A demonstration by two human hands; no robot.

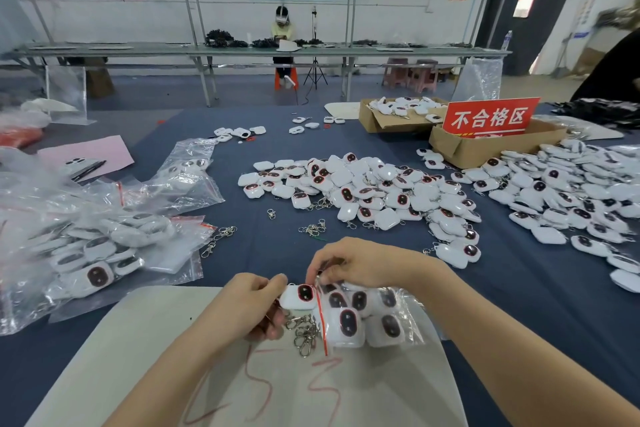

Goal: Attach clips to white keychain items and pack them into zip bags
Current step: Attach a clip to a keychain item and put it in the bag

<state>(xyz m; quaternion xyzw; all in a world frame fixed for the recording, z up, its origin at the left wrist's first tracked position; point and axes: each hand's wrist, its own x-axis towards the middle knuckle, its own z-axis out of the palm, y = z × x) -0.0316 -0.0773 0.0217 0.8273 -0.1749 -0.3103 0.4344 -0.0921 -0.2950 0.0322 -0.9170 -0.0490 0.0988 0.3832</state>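
Observation:
My left hand (247,308) holds a white keychain item (298,295) with a dark oval face at the mouth of a clear zip bag (398,315). Several white items lie inside that bag. My right hand (360,265) pinches the bag's red-striped opening from above. Metal clips (304,331) hang below the item by my left fingers. The bag lies on a pale sheet (145,340) with red scribbles.
Piles of white keychain items (367,194) cover the blue table ahead and to the right (571,198). Filled zip bags (93,246) lie on the left. Loose clips (313,229) sit in the middle. Cardboard boxes (485,146) with a red sign stand behind. A person sits at a far table.

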